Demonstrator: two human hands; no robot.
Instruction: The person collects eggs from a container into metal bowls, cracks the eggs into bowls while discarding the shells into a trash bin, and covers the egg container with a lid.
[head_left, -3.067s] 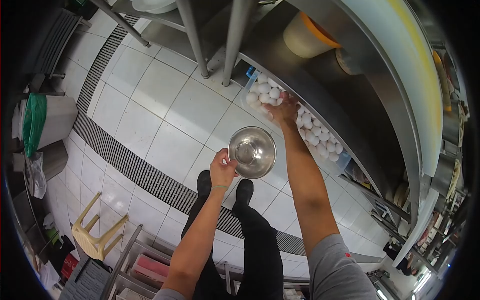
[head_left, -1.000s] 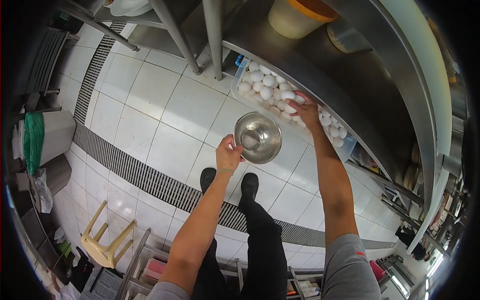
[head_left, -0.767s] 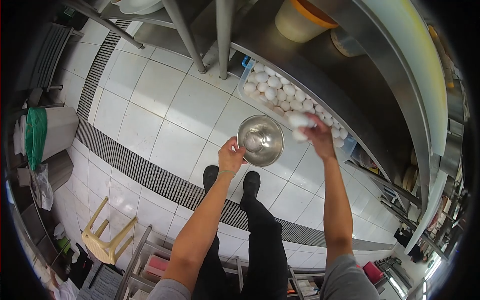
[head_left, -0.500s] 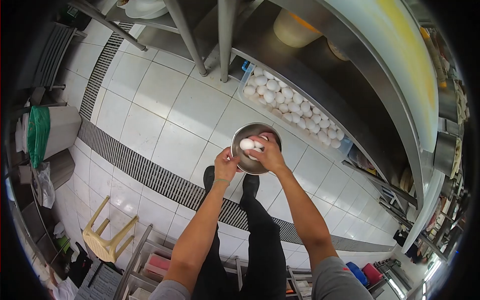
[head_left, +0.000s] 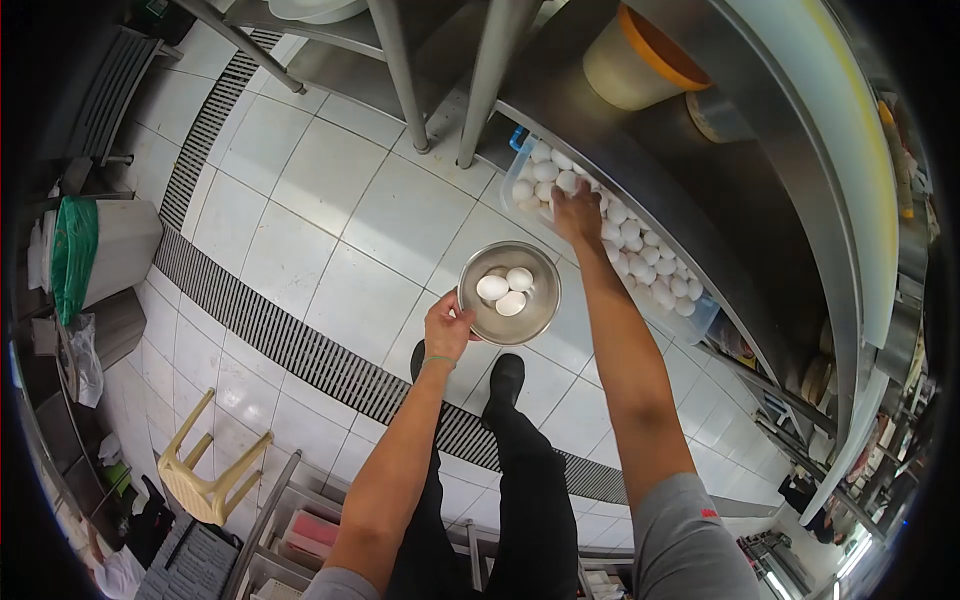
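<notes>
A round metal bowl [head_left: 543,312] with three white eggs [head_left: 511,302] in it is held by its left rim in my left hand [head_left: 449,327], whose fingers are closed on the edge. To the upper right, a clear plastic bin [head_left: 704,318] full of white eggs [head_left: 660,292] sits under the metal shelf. My right hand [head_left: 578,212] reaches down into the upper part of this bin, touching the eggs. Its fingertips are partly hidden among them, so whether it grips an egg is unclear.
A bucket with an orange rim [head_left: 640,65] stands on the metal shelf [head_left: 690,165]. Metal table legs [head_left: 400,80] rise at the top. A beige stool [head_left: 205,485], a floor drain grate [head_left: 300,345] and a green bag [head_left: 75,255] are at the left. Someone's white sleeve shows at the lower left.
Three eggs now lie in the bowl, which was without eggs at first. My right hand released them there and moved back up to the egg bin. My left hand still holds the rim.
</notes>
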